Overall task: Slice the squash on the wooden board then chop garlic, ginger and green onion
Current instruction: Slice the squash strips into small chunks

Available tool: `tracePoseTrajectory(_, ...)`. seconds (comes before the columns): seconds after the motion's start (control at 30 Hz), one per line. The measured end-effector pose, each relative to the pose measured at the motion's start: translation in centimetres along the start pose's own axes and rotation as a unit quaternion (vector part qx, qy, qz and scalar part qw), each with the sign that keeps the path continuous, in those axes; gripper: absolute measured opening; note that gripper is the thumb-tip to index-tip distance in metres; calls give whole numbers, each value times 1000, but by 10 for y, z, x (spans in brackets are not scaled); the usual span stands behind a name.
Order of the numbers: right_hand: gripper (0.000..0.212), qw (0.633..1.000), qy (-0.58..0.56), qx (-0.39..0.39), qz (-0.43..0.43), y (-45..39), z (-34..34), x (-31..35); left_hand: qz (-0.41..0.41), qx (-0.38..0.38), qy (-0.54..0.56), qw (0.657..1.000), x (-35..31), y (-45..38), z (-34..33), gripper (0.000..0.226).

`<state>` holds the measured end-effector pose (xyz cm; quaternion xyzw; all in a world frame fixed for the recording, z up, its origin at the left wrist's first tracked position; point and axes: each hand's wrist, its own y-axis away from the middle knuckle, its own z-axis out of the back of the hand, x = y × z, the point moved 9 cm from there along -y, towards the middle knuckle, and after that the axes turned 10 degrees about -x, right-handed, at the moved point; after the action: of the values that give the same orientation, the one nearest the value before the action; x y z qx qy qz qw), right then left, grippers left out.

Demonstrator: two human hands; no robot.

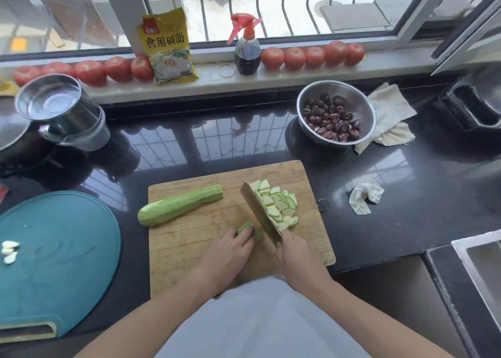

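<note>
Two hands point(230, 252) point(295, 254) (cleaver point(260, 214) between), two squash pieces point(179, 205) point(250, 230)

Bare forearms point(151, 306) reach from a loose, pale lavender-white top point(260, 319).

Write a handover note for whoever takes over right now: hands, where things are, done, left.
Left hand holds the squash piece being cut down on the wooden board.
Right hand grips the cleaver, blade against that piece.
Slices are piled right of the blade. The other squash half lies uncut on the board's left.
Peeled garlic cloves wait on the teal board.
Left: finish both pieces, chop garlic. Ginger and green onion are not in view.
</note>
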<state>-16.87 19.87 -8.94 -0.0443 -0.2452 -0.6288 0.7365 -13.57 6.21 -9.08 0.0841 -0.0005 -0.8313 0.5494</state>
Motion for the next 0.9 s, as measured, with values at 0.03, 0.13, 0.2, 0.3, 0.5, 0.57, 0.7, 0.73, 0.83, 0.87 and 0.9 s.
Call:
tracePoseTrajectory(0.03, 23, 1000, -1, -3, 5, 4, 3, -2, 2, -7, -5, 1000, 1, 0, 1, 61)
tracePoseTrajectory(0.13, 19, 999, 34, 10, 23, 14, 6, -1, -6, -9, -12, 1000, 0, 0, 2, 64)
tracePoseTrajectory(0.2, 16, 997, 60, 20, 33, 17, 5, 1, -12, -10, -17, 1000, -1, 0, 2, 66)
tracePoseTrajectory(0.3, 15, 997, 66, 32, 38, 18, 2, 5, -8, 3, -7, 1000, 1, 0, -2, 69)
tracePoseTrajectory(0.5, 16, 996, 82, 25, 27, 16, -5, 0, 0, 0, 8, 1000, 1, -1, -5, 67)
tracePoseTrajectory(0.57, 14, 997, 73, 32, 15, 12, -13, 2, -4, 2, 5, 1000, 1, -1, -3, 67)
tracePoseTrajectory(0.7, 7, 997, 68, 23, 7, -8, -19, 12, -20, -3, -4, 1000, -2, -1, -4, 58)
tracePoseTrajectory(0.73, 11, 998, 52, 21, 3, -12, -18, 13, -21, -8, -3, 1000, -1, -1, -4, 56)
tracePoseTrajectory(0.83, 20, 1000, 5, 9, -1, -13, -8, 11, -15, -6, -3, 1000, 0, 2, -3, 61)
tracePoseTrajectory(0.87, 22, 1000, -1, 7, 0, -10, -4, 10, -11, 4, 2, 1000, 1, 3, -5, 65)
tracePoseTrajectory(0.9, 24, 1000, -7, 8, 5, -6, -2, 10, -8, 11, 10, 1000, 2, 5, -6, 68)
